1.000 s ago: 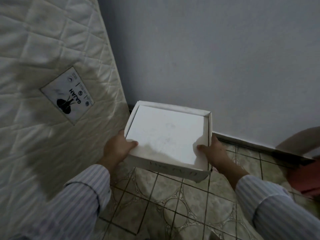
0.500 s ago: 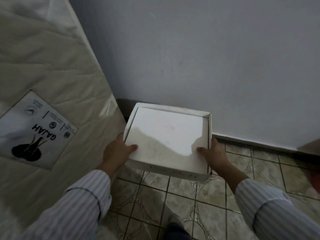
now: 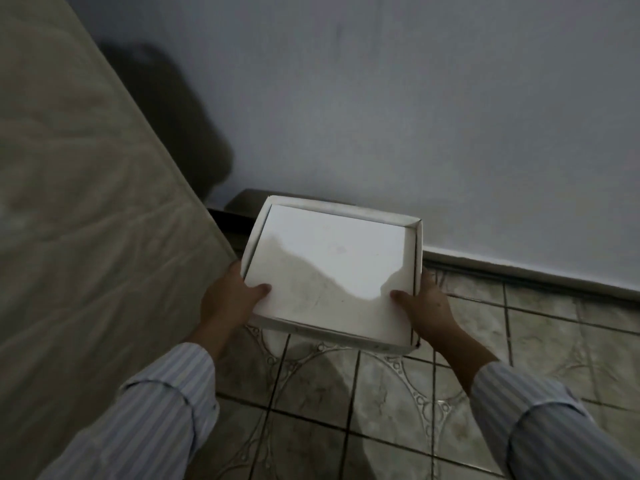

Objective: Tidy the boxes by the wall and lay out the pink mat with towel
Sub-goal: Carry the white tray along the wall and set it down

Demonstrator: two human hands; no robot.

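Note:
A flat white cardboard box [image 3: 332, 268] with a shallow raised rim is held level above the tiled floor, close to the wall's dark skirting. My left hand [image 3: 230, 299] grips its left side, thumb on the top face. My right hand [image 3: 424, 306] grips its right side the same way. Both arms wear striped light-blue sleeves. No pink mat or towel is in view.
A cream quilted mattress [image 3: 86, 237] leans against the wall on the left, right beside the box. The pale wall [image 3: 415, 116] fills the back. Patterned grey floor tiles [image 3: 381, 393] spread below and to the right.
The view has swung left and down: the mattress label has left the frame and the pink thing at the right edge is gone. The box has come nearer the skirting.

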